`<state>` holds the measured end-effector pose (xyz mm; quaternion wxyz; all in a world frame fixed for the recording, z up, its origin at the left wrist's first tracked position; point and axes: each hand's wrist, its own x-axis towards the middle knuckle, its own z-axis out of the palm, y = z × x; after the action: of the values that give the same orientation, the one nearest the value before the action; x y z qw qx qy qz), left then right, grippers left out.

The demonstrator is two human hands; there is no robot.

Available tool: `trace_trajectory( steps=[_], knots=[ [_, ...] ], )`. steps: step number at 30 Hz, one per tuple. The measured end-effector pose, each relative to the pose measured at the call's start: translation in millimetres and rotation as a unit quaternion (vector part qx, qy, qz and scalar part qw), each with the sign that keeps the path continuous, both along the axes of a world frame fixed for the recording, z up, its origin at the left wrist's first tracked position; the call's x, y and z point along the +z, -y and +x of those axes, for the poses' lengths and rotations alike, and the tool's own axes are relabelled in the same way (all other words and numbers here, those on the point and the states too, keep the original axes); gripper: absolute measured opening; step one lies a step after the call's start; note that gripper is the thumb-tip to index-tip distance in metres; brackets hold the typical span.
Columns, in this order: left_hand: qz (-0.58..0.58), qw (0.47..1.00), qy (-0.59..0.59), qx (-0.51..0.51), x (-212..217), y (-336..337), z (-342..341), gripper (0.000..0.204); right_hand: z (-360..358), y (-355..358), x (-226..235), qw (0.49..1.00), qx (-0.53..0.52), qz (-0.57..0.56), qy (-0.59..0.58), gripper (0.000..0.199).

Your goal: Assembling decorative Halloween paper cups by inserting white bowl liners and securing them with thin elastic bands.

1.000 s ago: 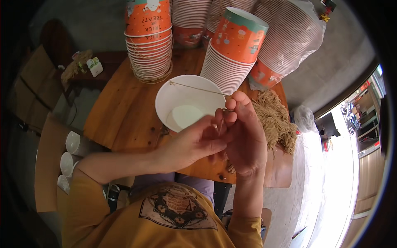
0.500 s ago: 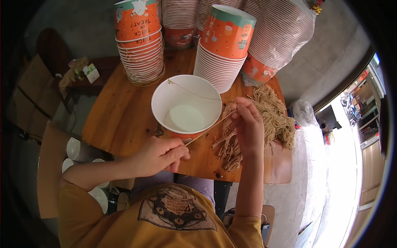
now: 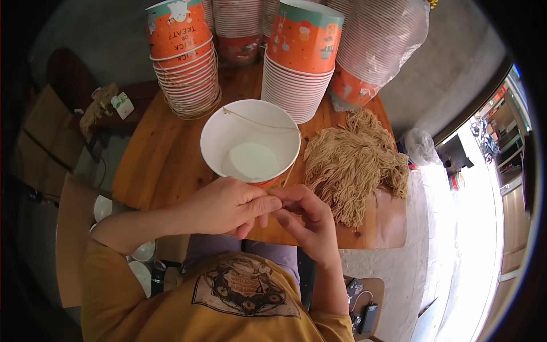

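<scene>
A white-lined paper bucket (image 3: 250, 162) with an orange outside stands in front of me on the table, its mouth facing up. A thin tan string (image 3: 256, 121) crosses its mouth from the far left rim to the right rim, then runs down outside toward my hands. At the bucket's near side my left hand (image 3: 236, 206) is closed, thumb against the forefinger. Touching it, my right hand (image 3: 307, 219) has its fingers curled in a pinch around the string's end, mostly hidden. A heap of loose tan strings (image 3: 353, 165) lies to the right of the bucket.
Stacks of upside-down orange buckets stand behind: one strung stack (image 3: 185, 74) at left, one plain stack (image 3: 299, 68) in the middle, and a plastic-wrapped stack (image 3: 376, 51) at right. A cardboard box (image 3: 77, 239) with white buckets sits by my left arm. The wooden table (image 3: 151, 165) has a rounded edge.
My right hand has come down and left from the bucket's right rim to meet my left hand. The string now bends over the right rim instead of stretching out to my raised hand.
</scene>
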<state>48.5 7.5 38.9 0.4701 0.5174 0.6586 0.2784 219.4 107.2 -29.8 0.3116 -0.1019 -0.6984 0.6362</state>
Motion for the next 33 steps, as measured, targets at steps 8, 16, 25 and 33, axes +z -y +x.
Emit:
trace_trajectory(
  steps=[8,16,25,33],
  knots=[
    [0.007,1.000,0.001,-0.007,-5,-2,-3,0.046,-3,7,5,0.987,-0.096,0.105,0.075,0.014],
    [0.097,0.995,0.028,-0.018,-18,-1,-2,0.032,-14,4,-11,0.984,-0.108,0.134,-0.036,0.010],
    [0.113,0.993,0.039,0.022,-19,-2,-5,0.020,-11,10,-9,0.988,-0.124,0.086,0.028,0.013],
    [0.265,0.953,-0.142,0.028,-11,-5,-2,0.019,-17,7,-15,0.955,-0.264,0.119,0.065,0.015]
  ],
)
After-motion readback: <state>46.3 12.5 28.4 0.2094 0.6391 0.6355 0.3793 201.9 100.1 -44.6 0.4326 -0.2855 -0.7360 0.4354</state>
